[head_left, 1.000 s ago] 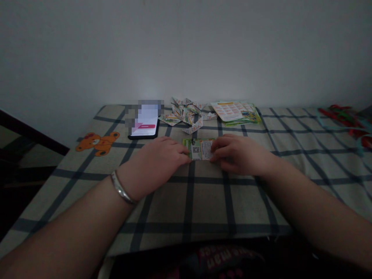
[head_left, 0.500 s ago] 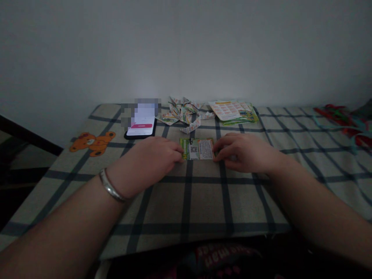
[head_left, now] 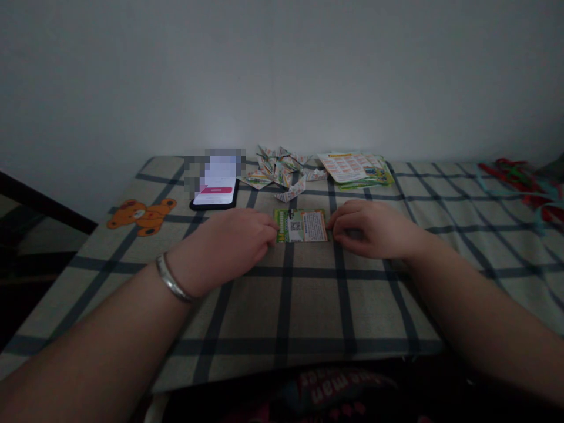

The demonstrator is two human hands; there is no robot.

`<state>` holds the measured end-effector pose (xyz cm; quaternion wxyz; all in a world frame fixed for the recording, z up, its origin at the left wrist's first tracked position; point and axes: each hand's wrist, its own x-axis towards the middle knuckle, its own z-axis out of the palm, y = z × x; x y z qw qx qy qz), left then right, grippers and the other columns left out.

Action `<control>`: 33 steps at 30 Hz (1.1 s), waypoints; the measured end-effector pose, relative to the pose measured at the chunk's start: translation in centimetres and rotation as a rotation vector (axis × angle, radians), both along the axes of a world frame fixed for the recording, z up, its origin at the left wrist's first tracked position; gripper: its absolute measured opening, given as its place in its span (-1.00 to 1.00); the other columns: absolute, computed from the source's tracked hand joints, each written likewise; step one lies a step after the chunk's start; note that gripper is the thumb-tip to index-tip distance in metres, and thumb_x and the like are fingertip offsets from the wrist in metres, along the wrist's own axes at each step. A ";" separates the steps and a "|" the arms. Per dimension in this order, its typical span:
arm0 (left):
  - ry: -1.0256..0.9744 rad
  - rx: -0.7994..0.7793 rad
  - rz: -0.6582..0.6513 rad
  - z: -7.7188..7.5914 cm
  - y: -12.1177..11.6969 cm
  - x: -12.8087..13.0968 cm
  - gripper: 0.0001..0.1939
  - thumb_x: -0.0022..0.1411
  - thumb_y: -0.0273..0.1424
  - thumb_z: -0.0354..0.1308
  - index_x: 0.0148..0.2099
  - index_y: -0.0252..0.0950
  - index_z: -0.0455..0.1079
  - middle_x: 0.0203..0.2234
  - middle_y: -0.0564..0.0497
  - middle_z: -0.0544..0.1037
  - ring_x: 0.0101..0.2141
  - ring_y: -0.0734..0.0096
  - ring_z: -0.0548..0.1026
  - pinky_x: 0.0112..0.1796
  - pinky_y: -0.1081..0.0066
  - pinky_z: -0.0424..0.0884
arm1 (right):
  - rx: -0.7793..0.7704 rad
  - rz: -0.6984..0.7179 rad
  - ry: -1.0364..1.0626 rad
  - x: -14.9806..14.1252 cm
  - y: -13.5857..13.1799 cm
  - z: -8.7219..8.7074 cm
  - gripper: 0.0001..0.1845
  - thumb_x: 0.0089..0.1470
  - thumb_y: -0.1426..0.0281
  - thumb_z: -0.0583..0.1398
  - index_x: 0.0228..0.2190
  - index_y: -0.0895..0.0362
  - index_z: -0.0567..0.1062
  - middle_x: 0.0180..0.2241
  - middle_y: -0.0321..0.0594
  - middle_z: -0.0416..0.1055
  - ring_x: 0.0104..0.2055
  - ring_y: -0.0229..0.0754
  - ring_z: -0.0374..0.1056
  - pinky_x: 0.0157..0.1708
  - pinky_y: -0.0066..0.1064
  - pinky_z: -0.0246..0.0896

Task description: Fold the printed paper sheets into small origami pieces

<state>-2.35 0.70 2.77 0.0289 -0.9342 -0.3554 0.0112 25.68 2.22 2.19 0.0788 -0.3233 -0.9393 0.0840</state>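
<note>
The small, green-and-white printed paper rectangle (head_left: 301, 226) lies flat on the beige, blue-checked cloth (head_left: 311, 308), nearer than the white, printed folded-paper pieces (head_left: 282, 175). The bent-fingered left hand (head_left: 231, 242) meets its left edge, the curled right hand (head_left: 374, 229) its right; whether either grips, I cannot tell.

The card (head_left: 301, 225) bears print (head_left: 314, 226) too small to read.

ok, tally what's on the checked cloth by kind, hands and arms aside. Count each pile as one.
Phone: 1
Orange bear: 1
Single printed paper: 1
Folded-paper pile: 1
Leaflet pile: 1
Red-green-blue tangle: 1
Total: 6
</note>
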 end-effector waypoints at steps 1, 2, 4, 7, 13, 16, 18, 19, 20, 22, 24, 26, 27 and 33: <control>-0.001 0.005 0.012 0.0 0.0 0.1 -0.82 0.23 -0.51 0.03 -0.27 -0.29 0.48 -0.22 -0.04 0.56 -0.18 0.23 0.51 -0.14 0.23 0.45 | 0.012 -0.019 -0.003 -0.1 0.0 -0.1 -0.82 0.10 0.33 0.16 -0.33 0.14 0.54 -0.27 -0.15 0.48 -0.23 -0.14 0.37 -0.25 -0.31 0.24; -0.009 0.017 0.021 -0.1 0.0 0.2 -0.82 0.24 -0.51 0.02 -0.27 -0.30 0.47 -0.24 -0.04 0.56 -0.19 0.23 0.51 -0.17 0.24 0.45 | 0.028 -0.039 -0.008 -0.2 0.0 -0.2 -0.80 0.09 0.29 0.18 -0.31 0.14 0.53 -0.29 -0.15 0.47 -0.25 -0.13 0.36 -0.26 -0.31 0.24; -0.035 0.049 0.030 -0.3 0.0 0.3 -0.84 0.26 -0.48 0.03 -0.23 -0.31 0.45 -0.26 -0.05 0.53 -0.21 0.23 0.50 -0.20 0.25 0.44 | 0.075 -0.051 -0.015 -0.5 0.0 -0.5 -0.74 0.08 0.23 0.21 -0.26 0.14 0.51 -0.27 -0.13 0.46 -0.22 -0.09 0.35 -0.24 -0.27 0.24; -0.087 0.091 -0.006 -0.8 0.2 0.3 -0.88 0.25 -0.39 0.13 -0.18 -0.31 0.43 -0.24 -0.07 0.50 -0.19 0.20 0.47 -0.17 0.23 0.42 | 0.142 0.000 0.010 -1.0 0.0 -1.0 -0.69 0.08 0.24 0.23 -0.16 0.13 0.52 -0.14 -0.09 0.46 -0.12 -0.04 0.34 -0.14 -0.21 0.25; -0.116 0.127 -0.073 -1.7 0.6 0.5 -0.83 0.26 -0.38 0.17 -0.10 -0.30 0.41 -0.09 -0.07 0.48 -0.09 0.18 0.43 -0.06 0.19 0.38 | 0.152 0.033 0.011 -1.4 0.1 -1.4 -0.69 0.11 0.33 0.19 -0.11 0.15 0.52 -0.02 -0.11 0.46 -0.04 -0.04 0.35 -0.03 -0.19 0.25; -0.098 0.139 -0.090 -1.7 0.5 0.7 -0.86 0.30 -0.41 0.11 -0.10 -0.30 0.41 -0.08 -0.07 0.50 -0.08 0.18 0.45 -0.07 0.20 0.40 | 0.161 0.029 -0.009 -1.4 0.0 -1.4 -0.70 0.12 0.38 0.16 -0.10 0.14 0.53 -0.04 -0.12 0.47 -0.05 -0.05 0.36 -0.04 -0.19 0.26; -0.054 0.154 -0.073 -1.6 0.3 0.8 -0.87 0.32 -0.42 0.07 -0.13 -0.29 0.41 -0.14 -0.06 0.53 -0.14 0.18 0.48 -0.14 0.20 0.42 | 0.170 0.023 -0.017 -1.4 -0.1 -1.3 -0.69 0.11 0.39 0.16 -0.09 0.14 0.52 -0.04 -0.12 0.47 -0.06 -0.04 0.36 -0.05 -0.19 0.26; -0.033 0.163 -0.056 -1.5 0.2 0.9 -0.86 0.32 -0.43 0.05 -0.15 -0.29 0.42 -0.18 -0.05 0.54 -0.18 0.19 0.49 -0.18 0.21 0.42 | 0.175 0.019 -0.019 -1.5 -0.2 -1.3 -0.67 0.09 0.40 0.17 -0.09 0.14 0.52 -0.04 -0.12 0.47 -0.06 -0.03 0.35 -0.05 -0.19 0.26; -0.021 0.166 -0.038 -1.5 0.1 0.9 -0.86 0.32 -0.43 0.04 -0.16 -0.29 0.42 -0.20 -0.05 0.54 -0.20 0.19 0.50 -0.22 0.22 0.42 | 0.180 0.015 -0.019 -1.7 -0.3 -1.3 -0.66 0.08 0.40 0.17 -0.08 0.14 0.52 -0.04 -0.12 0.47 -0.06 -0.02 0.35 -0.06 -0.19 0.26; -0.017 0.177 -0.010 -1.5 -0.1 1.0 -0.87 0.31 -0.43 0.04 -0.17 -0.29 0.41 -0.23 -0.04 0.54 -0.22 0.19 0.51 -0.27 0.24 0.42 | 0.189 0.006 -0.020 -2.0 -0.4 -1.4 -0.64 0.06 0.40 0.18 -0.07 0.14 0.51 -0.03 -0.12 0.46 -0.06 -0.02 0.34 -0.07 -0.20 0.26; -0.023 0.187 0.001 -1.5 -0.2 1.0 -0.88 0.30 -0.42 0.05 -0.16 -0.28 0.40 -0.24 -0.03 0.54 -0.23 0.19 0.52 -0.31 0.27 0.40 | 0.202 -0.008 -0.019 -2.4 -0.6 -1.5 -0.64 0.06 0.41 0.17 -0.08 0.14 0.51 -0.04 -0.12 0.46 -0.06 -0.01 0.34 -0.08 -0.20 0.26; -0.019 0.193 0.000 -1.5 -0.3 1.1 -0.88 0.29 -0.42 0.06 -0.16 -0.27 0.40 -0.26 -0.02 0.53 -0.24 0.20 0.52 -0.33 0.28 0.39 | 0.222 -0.026 -0.022 -2.8 -0.7 -1.6 -0.65 0.06 0.41 0.16 -0.08 0.14 0.51 -0.04 -0.12 0.46 -0.06 -0.01 0.34 -0.09 -0.20 0.25; -0.015 0.197 0.001 -1.5 -0.3 1.1 -0.88 0.28 -0.42 0.07 -0.16 -0.27 0.39 -0.26 -0.02 0.53 -0.24 0.20 0.52 -0.34 0.29 0.38 | 0.228 -0.034 -0.025 -2.9 -0.7 -1.7 -0.65 0.06 0.41 0.16 -0.08 0.14 0.51 -0.05 -0.12 0.46 -0.06 0.00 0.34 -0.10 -0.19 0.25; 0.013 0.227 0.026 -1.4 -0.1 1.3 -0.93 0.28 -0.45 0.07 -0.19 -0.26 0.37 -0.34 0.00 0.53 -0.32 0.20 0.52 -0.41 0.30 0.35 | 0.218 -0.036 -0.019 -3.0 -0.6 -1.7 -0.67 0.04 0.41 0.16 -0.12 0.17 0.49 -0.10 -0.09 0.48 -0.07 0.00 0.36 -0.12 -0.21 0.27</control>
